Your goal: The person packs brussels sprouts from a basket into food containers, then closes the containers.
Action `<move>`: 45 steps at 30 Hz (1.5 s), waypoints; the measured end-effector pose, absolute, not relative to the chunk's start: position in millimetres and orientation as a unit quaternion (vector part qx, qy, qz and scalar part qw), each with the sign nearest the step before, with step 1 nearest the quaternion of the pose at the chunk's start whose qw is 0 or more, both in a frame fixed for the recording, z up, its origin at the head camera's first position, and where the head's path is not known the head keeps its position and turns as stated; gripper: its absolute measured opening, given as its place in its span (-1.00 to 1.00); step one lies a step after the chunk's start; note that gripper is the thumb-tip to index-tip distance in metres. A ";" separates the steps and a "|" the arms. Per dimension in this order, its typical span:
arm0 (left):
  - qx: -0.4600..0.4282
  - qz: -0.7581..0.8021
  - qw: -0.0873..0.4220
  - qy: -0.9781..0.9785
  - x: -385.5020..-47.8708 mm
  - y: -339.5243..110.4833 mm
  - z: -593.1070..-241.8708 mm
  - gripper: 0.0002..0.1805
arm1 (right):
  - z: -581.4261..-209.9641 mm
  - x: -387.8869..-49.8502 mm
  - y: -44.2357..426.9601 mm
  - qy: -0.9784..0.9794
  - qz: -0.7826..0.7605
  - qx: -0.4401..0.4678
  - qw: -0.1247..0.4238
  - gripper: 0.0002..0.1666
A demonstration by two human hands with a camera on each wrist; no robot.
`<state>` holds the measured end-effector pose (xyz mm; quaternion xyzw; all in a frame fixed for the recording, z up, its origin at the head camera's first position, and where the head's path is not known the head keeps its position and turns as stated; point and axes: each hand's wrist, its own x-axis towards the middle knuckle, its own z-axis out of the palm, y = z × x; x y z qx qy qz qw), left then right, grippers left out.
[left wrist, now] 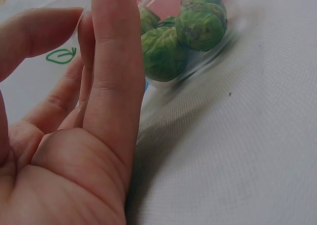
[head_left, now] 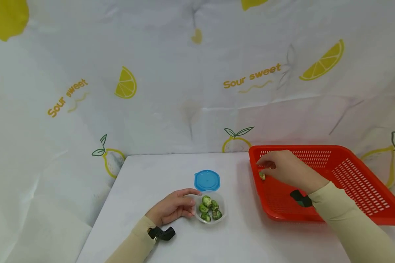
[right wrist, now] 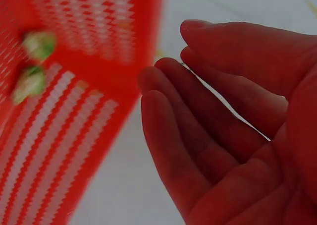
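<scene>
A small clear plastic bowl (head_left: 224,209) holding several green Brussels sprouts (head_left: 206,200) stands on the table. My left hand (head_left: 173,206) pinches its rim at the left side, thumb and fingers on the thin edge; in the left wrist view, sprouts (left wrist: 164,54) show through the wall beyond the fingers. Over the left part of a red plastic basket (head_left: 291,213) is my right hand (head_left: 284,170), fingers loosely bent and nothing between them. A Brussels sprout (head_left: 262,175) lies in the basket below that hand; the right wrist view shows two blurred sprouts (right wrist: 39,45) there.
A blue lid (head_left: 207,180) lies flat on the white table (head_left: 158,175) just behind the bowl. The basket has raised, slotted walls and takes up the table's right side. A lemon-printed sheet (head_left: 171,120) hangs behind the table.
</scene>
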<state>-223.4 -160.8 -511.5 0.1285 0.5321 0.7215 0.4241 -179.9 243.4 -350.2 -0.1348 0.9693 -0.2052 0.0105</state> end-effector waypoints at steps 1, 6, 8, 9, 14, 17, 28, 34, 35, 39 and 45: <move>0.129 0.722 0.423 0.531 -223.5 -161.3 -511.9 -0.47 | -352.5 -185.0 252.0 0.970 -0.204 -0.132 0.017 -0.69; 0.131 0.723 0.421 0.532 -223.6 -162.5 -511.7 -0.47 | -368.8 -209.5 282.7 0.971 -0.201 -0.121 0.048 -0.65; 0.129 0.724 0.422 0.530 -223.2 -162.7 -511.3 -0.46 | -375.8 -217.7 289.5 0.971 -0.202 -0.112 0.062 -0.61; 0.128 0.724 0.422 0.530 -223.0 -162.7 -511.4 -0.46 | -379.6 -221.5 292.2 0.971 -0.203 -0.108 0.069 -0.59; 0.126 0.725 0.422 0.530 -223.1 -160.9 -512.4 -0.49 | -395.6 -236.9 302.8 0.969 -0.208 -0.099 0.090 -0.56; 0.127 0.724 0.421 0.532 -223.1 -159.4 -512.3 -0.51 | -403.4 -242.8 306.3 0.968 -0.212 -0.093 0.100 -0.54; 0.131 0.724 0.421 0.531 -226.2 -159.9 -515.3 -0.53 | -414.9 -252.9 307.3 0.966 -0.207 -0.083 0.131 -0.58; 0.125 0.725 0.425 0.528 -222.3 -162.1 -514.3 -0.51 | -417.9 -252.6 303.2 0.963 -0.216 -0.080 0.136 -0.62; 0.124 0.724 0.424 0.529 -221.8 -162.5 -514.0 -0.51 | -418.5 -252.9 302.5 0.964 -0.217 -0.080 0.134 -0.61; 0.123 0.724 0.421 0.532 -221.5 -163.1 -513.3 -0.50 | -421.1 -255.4 302.0 0.966 -0.213 -0.081 0.126 -0.61; 0.129 0.725 0.421 0.530 -223.8 -160.7 -512.2 -0.47 | -423.1 -257.2 305.5 0.968 -0.208 -0.073 0.120 -0.64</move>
